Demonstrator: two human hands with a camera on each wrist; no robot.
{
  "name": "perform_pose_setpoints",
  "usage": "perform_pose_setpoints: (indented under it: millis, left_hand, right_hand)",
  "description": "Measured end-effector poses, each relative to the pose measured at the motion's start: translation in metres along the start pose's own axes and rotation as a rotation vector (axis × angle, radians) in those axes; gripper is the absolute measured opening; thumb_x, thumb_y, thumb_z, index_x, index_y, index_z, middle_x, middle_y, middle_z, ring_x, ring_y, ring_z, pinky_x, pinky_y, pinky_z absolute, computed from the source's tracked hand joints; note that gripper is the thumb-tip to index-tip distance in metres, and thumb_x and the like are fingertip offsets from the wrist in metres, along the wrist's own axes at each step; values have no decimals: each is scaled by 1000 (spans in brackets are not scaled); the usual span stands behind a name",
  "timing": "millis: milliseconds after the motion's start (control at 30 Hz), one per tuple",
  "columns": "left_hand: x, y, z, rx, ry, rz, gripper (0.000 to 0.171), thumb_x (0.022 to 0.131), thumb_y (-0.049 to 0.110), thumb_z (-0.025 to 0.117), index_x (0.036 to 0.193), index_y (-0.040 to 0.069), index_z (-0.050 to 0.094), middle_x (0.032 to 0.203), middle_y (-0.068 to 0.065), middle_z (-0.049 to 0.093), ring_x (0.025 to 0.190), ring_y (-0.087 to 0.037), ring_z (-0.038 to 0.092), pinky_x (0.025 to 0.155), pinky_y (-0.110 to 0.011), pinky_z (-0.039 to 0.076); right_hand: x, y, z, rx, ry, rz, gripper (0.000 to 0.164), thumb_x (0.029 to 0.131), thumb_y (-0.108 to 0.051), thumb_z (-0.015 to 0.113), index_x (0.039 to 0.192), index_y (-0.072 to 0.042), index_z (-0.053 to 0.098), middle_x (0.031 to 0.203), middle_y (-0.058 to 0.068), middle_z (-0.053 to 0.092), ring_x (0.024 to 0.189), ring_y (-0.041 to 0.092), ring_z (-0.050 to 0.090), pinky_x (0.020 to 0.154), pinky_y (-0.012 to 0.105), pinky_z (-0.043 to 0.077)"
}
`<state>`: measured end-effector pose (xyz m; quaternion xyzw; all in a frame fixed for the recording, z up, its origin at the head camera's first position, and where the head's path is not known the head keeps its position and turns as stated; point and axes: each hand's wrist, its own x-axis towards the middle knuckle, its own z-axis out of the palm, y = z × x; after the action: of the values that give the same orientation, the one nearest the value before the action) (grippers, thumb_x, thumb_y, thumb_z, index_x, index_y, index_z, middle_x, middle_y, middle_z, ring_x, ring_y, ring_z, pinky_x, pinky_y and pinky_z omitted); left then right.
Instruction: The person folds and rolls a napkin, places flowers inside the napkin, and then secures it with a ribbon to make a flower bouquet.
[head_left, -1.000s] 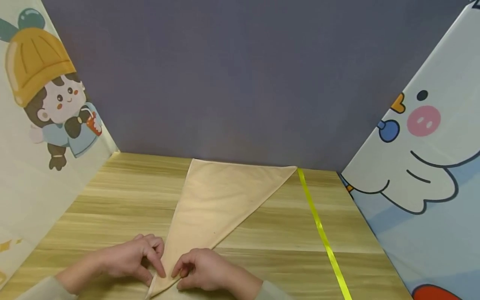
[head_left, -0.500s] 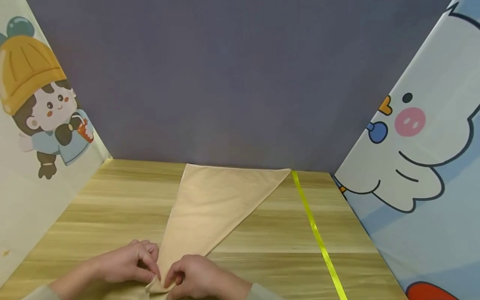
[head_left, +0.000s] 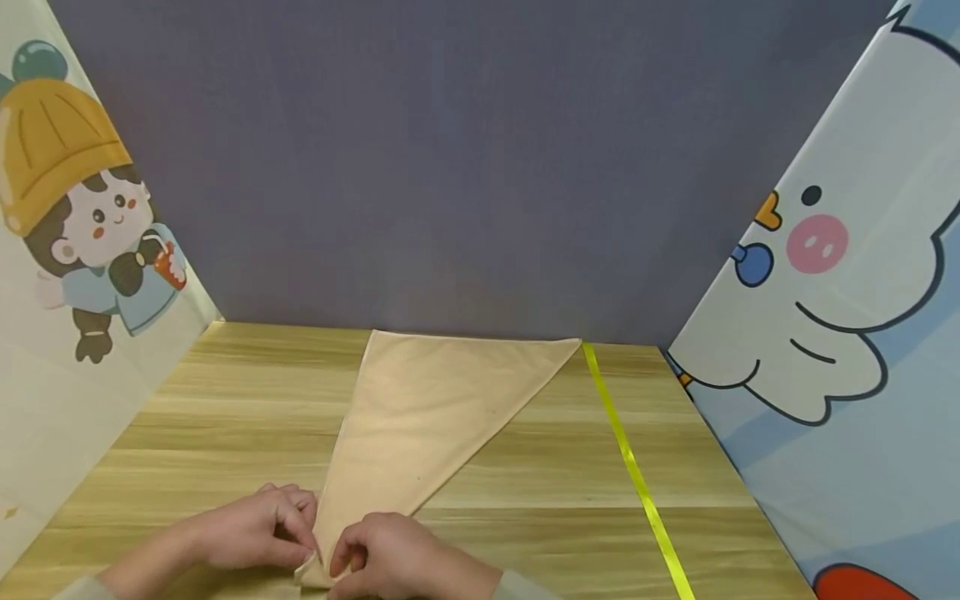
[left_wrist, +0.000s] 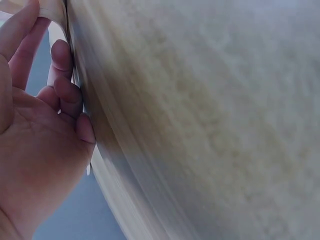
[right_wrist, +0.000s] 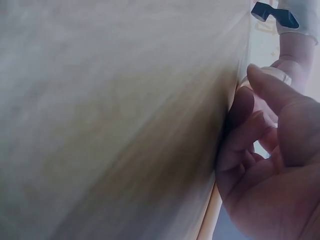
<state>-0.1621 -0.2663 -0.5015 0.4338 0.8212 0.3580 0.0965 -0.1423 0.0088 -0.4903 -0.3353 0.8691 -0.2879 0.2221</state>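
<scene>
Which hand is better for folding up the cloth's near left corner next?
Probably the person's left hand. It pinches the cloth right at that corner, while the right hand is farther right, by the slanted edge.

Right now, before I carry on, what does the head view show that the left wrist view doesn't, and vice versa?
Only the head view: the right hand, the yellow strip and the printed cartoon figure in a yellow hat.
Only the left wrist view: the palm side of the left hand, with its outer fingers folded in.
Both: the left hand itself, the wood-grain tabletop and the beige cloth at its fingertips.
</scene>
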Motion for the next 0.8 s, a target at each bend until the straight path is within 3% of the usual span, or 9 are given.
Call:
perform_pose_setpoints:
  millis: [167, 467, 600, 700, 800]
  left_hand:
    - [-3, 4, 3, -1, 14, -3, 19, 98, 21, 82, 96, 38, 88, 86, 7, 52, 90, 7, 40, 71, -32, 22]
    - [-7, 5, 9, -6, -15, -55, 20, 100, 24, 79, 94, 41, 87, 86, 10, 52, 89, 8, 42, 72, -32, 22]
    - [-9, 8, 8, 2, -19, -56, 18, 97, 24, 80, 94, 40, 87, 88, 10, 54, 89, 8, 43, 72, -32, 22]
    - [-10, 13, 5, 3, -38, -47, 18, 92, 22, 84, 101, 38, 87, 92, 11, 60, 90, 7, 46, 73, -30, 26]
    - [-13, 19, 1, 3, -75, -20, 30, 88, 25, 89, 114, 36, 82, 101, 13, 66, 95, 5, 49, 75, -27, 29]
  right_hand:
    - [-3, -3, 2, -15, 0, -10, 9, 94, -37, 88, 95, -33, 79, 71, -25, 56, 66, -8, 50, 64, 13, 45]
    - [-10, -2, 9, 164, -7, -9, 4, 97, -30, 83, 95, -27, 82, 70, -23, 62, 66, -7, 55, 67, 14, 48]
    - [-10, -2, 12, 103, 25, -35, 5, 99, -31, 82, 96, -27, 83, 71, -25, 65, 67, -11, 55, 67, 12, 48]
    - [-8, -3, 11, 23, 54, -52, 7, 100, -33, 82, 95, -29, 84, 73, -27, 65, 68, -12, 54, 67, 11, 47]
    - [-8, -5, 8, 21, 66, -47, 8, 100, -34, 82, 93, -29, 84, 73, -26, 65, 69, -12, 53, 68, 11, 46]
